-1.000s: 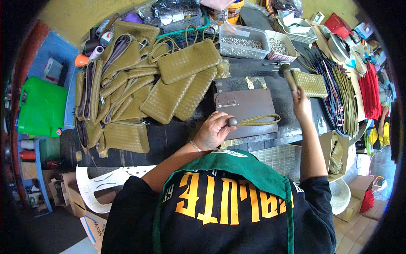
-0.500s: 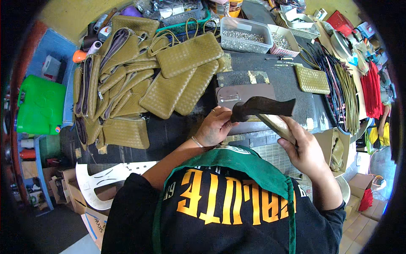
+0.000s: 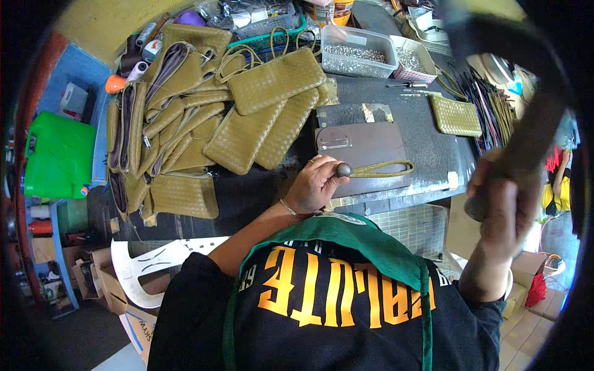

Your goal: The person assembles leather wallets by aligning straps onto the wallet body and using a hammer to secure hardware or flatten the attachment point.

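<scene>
My left hand [image 3: 314, 187] is closed around an upright metal punch [image 3: 344, 169], whose rounded top shows above my fingers. Its lower end is hidden. Beside the punch, an olive strap loop [image 3: 396, 167] lies on a brown board [image 3: 377, 139], with one end running under my left hand. At the right, my right hand [image 3: 504, 204] grips a hammer [image 3: 538, 123] by its handle. The hammer is raised close to the camera, blurred and well apart from the punch.
Olive woven pouches [image 3: 272, 83] are heaped on the left of the table. Behind the board stand a clear tub [image 3: 359, 55] and a checked box [image 3: 413, 59] of small metal pieces. A single woven pouch [image 3: 456, 115] lies at right, near bundled straps [image 3: 495, 102].
My right hand has lifted the hammer from above the punch, up and to the right. This uncovers the punch top and strap loop. My left hand stays almost in place.
</scene>
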`<state>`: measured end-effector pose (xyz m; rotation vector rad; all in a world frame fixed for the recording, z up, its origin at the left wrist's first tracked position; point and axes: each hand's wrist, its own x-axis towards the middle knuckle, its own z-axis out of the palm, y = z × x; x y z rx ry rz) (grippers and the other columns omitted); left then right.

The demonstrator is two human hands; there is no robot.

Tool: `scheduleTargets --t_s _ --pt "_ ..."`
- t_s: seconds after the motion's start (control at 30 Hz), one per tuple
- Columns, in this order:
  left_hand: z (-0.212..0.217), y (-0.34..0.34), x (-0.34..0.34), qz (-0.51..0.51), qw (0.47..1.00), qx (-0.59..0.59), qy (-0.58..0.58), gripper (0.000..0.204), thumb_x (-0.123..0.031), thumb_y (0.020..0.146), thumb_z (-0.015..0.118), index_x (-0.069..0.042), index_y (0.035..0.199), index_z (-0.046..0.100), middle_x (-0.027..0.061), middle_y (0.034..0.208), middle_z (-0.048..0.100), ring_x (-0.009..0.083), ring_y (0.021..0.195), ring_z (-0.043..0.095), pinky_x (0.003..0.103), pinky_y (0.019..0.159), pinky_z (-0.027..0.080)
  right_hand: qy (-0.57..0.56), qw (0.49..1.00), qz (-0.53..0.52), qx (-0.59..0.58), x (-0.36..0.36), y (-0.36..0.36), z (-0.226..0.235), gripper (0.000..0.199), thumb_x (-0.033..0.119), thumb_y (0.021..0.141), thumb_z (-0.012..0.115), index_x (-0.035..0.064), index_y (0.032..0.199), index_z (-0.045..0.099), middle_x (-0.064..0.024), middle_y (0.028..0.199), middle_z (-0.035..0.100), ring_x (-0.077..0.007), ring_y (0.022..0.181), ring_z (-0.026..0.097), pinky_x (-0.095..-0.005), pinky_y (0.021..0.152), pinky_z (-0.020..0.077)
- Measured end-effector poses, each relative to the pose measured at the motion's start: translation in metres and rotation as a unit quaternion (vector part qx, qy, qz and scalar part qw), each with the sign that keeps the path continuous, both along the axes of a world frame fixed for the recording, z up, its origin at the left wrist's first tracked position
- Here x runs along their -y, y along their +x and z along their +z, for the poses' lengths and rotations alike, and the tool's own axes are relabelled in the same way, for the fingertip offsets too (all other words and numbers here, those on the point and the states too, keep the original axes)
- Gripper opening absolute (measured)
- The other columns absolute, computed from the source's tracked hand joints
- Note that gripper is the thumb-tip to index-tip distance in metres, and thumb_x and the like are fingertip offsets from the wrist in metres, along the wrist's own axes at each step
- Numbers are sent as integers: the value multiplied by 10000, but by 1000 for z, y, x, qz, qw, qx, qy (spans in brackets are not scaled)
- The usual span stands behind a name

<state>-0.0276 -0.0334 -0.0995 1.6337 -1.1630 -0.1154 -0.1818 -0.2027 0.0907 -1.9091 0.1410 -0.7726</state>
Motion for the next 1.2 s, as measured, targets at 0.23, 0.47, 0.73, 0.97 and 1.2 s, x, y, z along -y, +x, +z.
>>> scheduleTargets --t_s 0.23,0.47,0.73,0.97,1.2 --pt "-4 2 4 -18 996 79 -28 176 -156 781 631 -46 907 577 116 797 572 266 745 559 338 657 452 -217 918 60 -325 -15 -1 -54 460 117 771 610 61 1191 430 -203 867 584 -352 776 592 -403 660 471" --pt "-1 -3 -1 10 999 -2 38 217 -89 749 613 -17 938 534 106 835 546 297 821 523 366 733 436 -253 946 27 -203 -12 -1 -28 401 127 776 621 -48 1097 458 -218 852 577 -351 757 595 -376 673 472" --pt "3 -3 -3 8 999 11 33 190 -169 795 611 -18 894 552 100 846 546 265 770 540 331 673 451 -70 986 -27 -150 -4 -8 -25 410 150 842 548 -36 1178 404 -140 933 575 -164 791 557 -296 680 455" --pt "-2 3 9 -8 995 96 -24 157 -124 772 626 -15 864 561 111 824 559 278 742 551 334 663 454 -203 925 44 -317 -7 -4 -66 436 191 813 588 -4 1172 436 -240 886 583 -374 818 593 -392 704 477" --pt "-11 0 -3 67 952 -295 -56 101 -102 854 492 -7 887 481 97 746 532 211 659 531 286 615 434 -302 912 -171 -218 80 48 -96 446 208 824 569 115 1237 430 -225 971 570 -361 882 576 -376 730 472"
